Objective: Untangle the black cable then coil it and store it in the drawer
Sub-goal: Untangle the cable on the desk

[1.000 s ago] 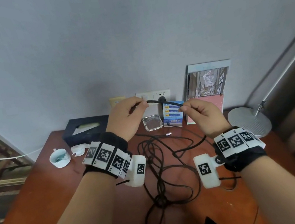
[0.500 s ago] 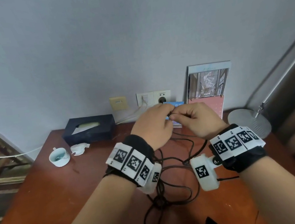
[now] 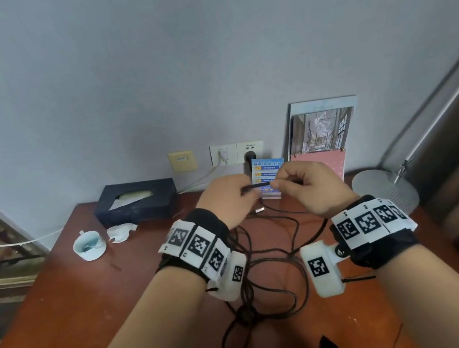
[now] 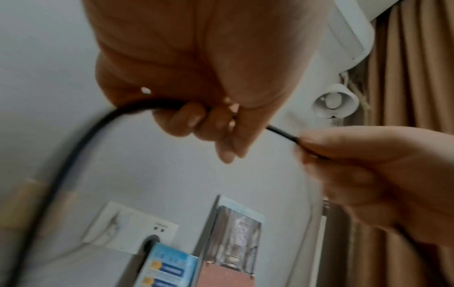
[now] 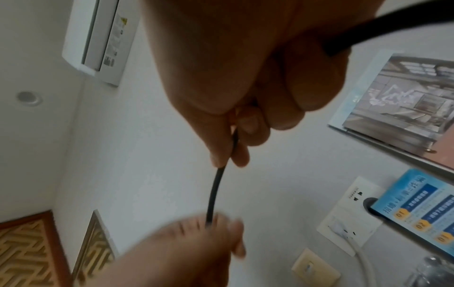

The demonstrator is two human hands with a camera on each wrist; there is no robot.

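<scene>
A thin black cable [image 3: 257, 185] lies in tangled loops [image 3: 269, 273] on the red-brown table [image 3: 62, 308] and rises to both hands. My left hand [image 3: 230, 196] grips one stretch of it in curled fingers [image 4: 194, 120]. My right hand [image 3: 303, 184] pinches the cable [image 5: 216, 190] between thumb and fingertips [image 5: 236, 143] a short way to the right. Only a short taut length of cable [image 4: 282, 133] spans the gap between the hands. A silver plug end [image 3: 259, 209] hangs just below the left hand. No drawer is in view.
A dark tissue box [image 3: 135, 201], a white cup [image 3: 90, 245] and crumpled tissue [image 3: 121, 233] sit at the back left. Wall sockets [image 3: 237, 152], a blue card [image 3: 268, 176], a picture calendar [image 3: 322, 137] and a grey lamp base [image 3: 384, 192] stand behind the hands.
The hands were apart and higher with cable stretched between them, then came together. Now they sit lower and slightly apart again, a short length of cable between them.
</scene>
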